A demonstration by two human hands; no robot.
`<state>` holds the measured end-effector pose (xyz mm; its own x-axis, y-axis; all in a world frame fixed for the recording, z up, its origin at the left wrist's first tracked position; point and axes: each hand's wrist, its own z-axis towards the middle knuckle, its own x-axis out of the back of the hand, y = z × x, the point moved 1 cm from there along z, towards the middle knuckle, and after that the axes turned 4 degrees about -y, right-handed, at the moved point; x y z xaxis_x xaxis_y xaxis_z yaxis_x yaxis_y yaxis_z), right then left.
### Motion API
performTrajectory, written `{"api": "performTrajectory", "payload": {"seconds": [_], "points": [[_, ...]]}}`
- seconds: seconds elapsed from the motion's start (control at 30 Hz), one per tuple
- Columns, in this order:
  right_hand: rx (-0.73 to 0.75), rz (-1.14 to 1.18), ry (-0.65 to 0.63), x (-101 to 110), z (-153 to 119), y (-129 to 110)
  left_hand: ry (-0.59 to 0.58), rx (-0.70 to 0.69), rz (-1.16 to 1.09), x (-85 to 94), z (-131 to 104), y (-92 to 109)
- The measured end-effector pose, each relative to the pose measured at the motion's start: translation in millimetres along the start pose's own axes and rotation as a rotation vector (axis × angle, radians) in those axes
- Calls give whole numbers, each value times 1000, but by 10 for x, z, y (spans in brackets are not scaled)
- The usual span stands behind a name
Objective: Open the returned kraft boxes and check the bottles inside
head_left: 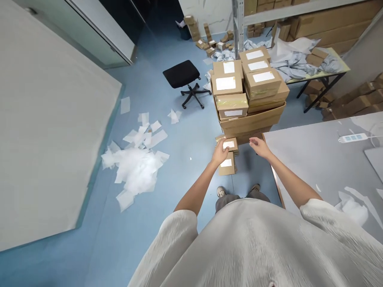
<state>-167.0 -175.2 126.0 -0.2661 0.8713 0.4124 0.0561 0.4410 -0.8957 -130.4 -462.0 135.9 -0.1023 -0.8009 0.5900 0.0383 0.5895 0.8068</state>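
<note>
My left hand (220, 153) is wrapped over the left side of a small cardboard box (234, 144), its thumb near the white label. Whether the box is lifted or resting on others I cannot tell. Another small labelled box (226, 169) stands just below it, close to my feet. To the right, apart from these boxes, my right hand (261, 148) holds nothing, its fingers slightly bent and apart. Beyond both hands stands a large open carton (254, 124), heaped with labelled cardboard boxes (226, 83).
A grey-white table (302, 147) on my right bears a power strip (353, 138). White packing sheets (136, 169) lie on the blue floor to the left. A black swivel chair (182, 74) stands behind them. Grey parcels cover a far table (341, 59) by the shelving.
</note>
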Motion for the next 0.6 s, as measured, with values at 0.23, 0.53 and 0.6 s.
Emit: {"api": "performTrajectory", "payload": {"seconds": [0.23, 0.53, 0.6], "points": [[-122, -33, -3, -1112, -38, 334, -46, 72, -41, 195, -216, -1140], [-514, 20, 63, -2653, -163, 1989, -267, 319, -52, -712, -689, -3021], [-535, 18, 61, -2896, -144, 2417, -295, 356, -70, -1028, -717, -3411]]}}
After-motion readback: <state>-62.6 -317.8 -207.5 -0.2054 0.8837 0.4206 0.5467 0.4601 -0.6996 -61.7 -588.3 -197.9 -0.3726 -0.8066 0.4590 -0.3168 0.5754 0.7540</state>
